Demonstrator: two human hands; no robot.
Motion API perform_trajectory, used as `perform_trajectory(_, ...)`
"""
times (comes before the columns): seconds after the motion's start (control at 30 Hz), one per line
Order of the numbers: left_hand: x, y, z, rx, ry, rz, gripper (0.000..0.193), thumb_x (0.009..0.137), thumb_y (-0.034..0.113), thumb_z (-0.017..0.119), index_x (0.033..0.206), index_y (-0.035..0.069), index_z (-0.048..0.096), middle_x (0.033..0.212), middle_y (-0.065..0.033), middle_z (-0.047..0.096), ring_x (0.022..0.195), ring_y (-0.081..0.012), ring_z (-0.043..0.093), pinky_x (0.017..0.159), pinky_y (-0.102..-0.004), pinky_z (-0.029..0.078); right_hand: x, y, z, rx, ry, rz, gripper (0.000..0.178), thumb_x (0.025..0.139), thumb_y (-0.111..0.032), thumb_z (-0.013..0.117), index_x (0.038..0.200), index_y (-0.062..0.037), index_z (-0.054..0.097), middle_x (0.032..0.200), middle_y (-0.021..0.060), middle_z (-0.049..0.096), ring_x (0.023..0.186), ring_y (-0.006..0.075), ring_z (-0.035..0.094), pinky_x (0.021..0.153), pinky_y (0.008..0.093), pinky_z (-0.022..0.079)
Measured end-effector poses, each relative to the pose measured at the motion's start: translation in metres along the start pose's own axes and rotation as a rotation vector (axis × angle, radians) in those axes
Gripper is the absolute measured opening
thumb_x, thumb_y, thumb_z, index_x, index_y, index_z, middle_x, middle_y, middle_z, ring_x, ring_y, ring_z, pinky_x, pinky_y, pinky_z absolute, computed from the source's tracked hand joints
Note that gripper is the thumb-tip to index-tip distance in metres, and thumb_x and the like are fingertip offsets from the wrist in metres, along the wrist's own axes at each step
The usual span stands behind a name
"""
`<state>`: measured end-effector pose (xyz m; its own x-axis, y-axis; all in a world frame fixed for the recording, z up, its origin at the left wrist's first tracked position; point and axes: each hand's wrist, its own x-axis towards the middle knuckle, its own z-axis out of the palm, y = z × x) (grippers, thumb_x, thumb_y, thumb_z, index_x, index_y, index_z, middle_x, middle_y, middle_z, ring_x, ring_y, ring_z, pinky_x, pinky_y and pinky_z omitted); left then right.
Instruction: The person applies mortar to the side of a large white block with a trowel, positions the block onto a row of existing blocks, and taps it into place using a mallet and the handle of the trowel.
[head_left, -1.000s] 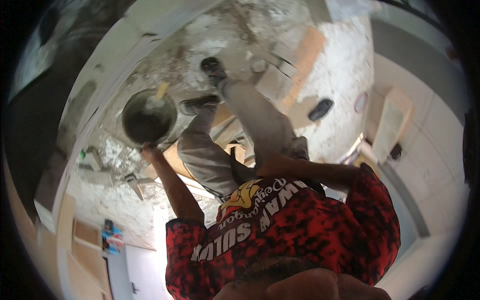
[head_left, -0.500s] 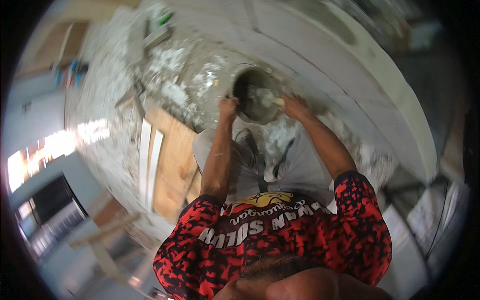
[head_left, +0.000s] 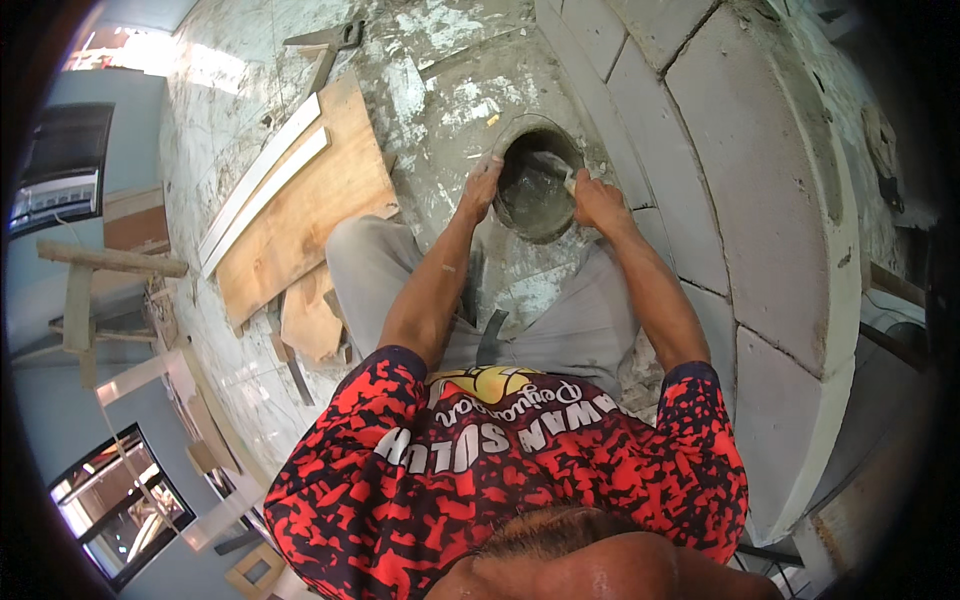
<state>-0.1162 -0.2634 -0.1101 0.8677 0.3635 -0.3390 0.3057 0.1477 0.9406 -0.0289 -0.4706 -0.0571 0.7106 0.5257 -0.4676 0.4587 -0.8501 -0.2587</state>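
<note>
A round mortar-stained bucket (head_left: 572, 148) sits on the floor in front of me, with wet grey mortar (head_left: 532, 200) inside. My left hand (head_left: 483, 186) is closed on the bucket's left rim. On the opposite side, my right hand (head_left: 600, 202) grips the pale handle of a trowel (head_left: 553, 164), whose blade reaches into the bucket. The blade's tip is hard to make out against the mortar. Both forearms stretch forward over my bent knees.
A low wall of large grey blocks (head_left: 760, 170) curves along my right. To the left lie a plywood sheet (head_left: 300, 215) and two white strips (head_left: 268, 200). Beyond them a handsaw (head_left: 335, 38) rests on the dusty floor. A wooden trestle (head_left: 105, 262) stands far left.
The whole view has turned, so the plywood and wall appear shifted, and the picture is sharper. Both hands keep their holds; the trowel blade now shows more plainly inside the bucket.
</note>
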Motion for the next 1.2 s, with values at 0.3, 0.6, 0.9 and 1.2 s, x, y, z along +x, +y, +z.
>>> perform_trajectory(0.3, 0.014, -0.009, 0.008, 0.237, 0.173, 0.038, 0.063, 0.093, 0.051, 0.037, 0.125, -0.002, 0.047, 0.122, -0.0192, 0.051, 0.112, -0.0270, 0.047, 0.096, -0.0340, 0.035, 0.009, -0.011, 0.112, 0.025, 0.199, -0.033, 0.047, 0.082, -0.010, 0.045, 0.126, 0.0072, 0.040, 0.090, 0.0256, 0.060, 0.080, 0.0380, 0.062, 0.068, 0.0449, 0.051)
perform_trajectory(0.6, 0.011, 0.005, 0.004, 0.007, 0.147, 0.061, 0.052, 0.096, 0.041, 0.034, 0.118, -0.002, 0.052, 0.108, -0.0152, 0.057, 0.101, -0.0268, 0.051, 0.088, -0.0346, 0.038, -0.053, -0.072, -0.001, 0.887, -0.284, 0.072, 0.035, 0.078, -0.012, 0.052, 0.107, 0.0065, 0.051, 0.072, 0.0202, 0.062, 0.056, 0.0284, 0.063, 0.057, 0.0405, 0.051)
perform_trajectory(0.9, 0.041, -0.028, -0.016, -0.140, 0.061, -0.020, 0.048, 0.095, 0.039, 0.039, 0.119, -0.001, 0.052, 0.111, -0.0133, 0.056, 0.100, -0.0225, 0.050, 0.088, -0.0323, 0.038, -0.008, -0.020, 0.046, 0.105, 0.024, 0.074, 0.030, 0.079, -0.008, 0.049, 0.106, 0.0028, 0.055, 0.083, 0.0241, 0.063, 0.080, 0.0352, 0.064, 0.068, 0.0453, 0.050)
perform_trajectory(1.2, 0.044, -0.029, -0.025, -0.256, -0.017, 0.000, 0.051, 0.094, 0.041, 0.044, 0.121, -0.002, 0.050, 0.112, -0.0102, 0.055, 0.100, -0.0184, 0.049, 0.089, -0.0306, 0.038, -0.039, -0.082, 0.056, 0.137, -0.061, -0.069, 0.035, 0.078, -0.002, 0.047, 0.113, 0.0043, 0.047, 0.085, 0.0278, 0.060, 0.081, 0.0432, 0.061, 0.070, 0.0476, 0.049)
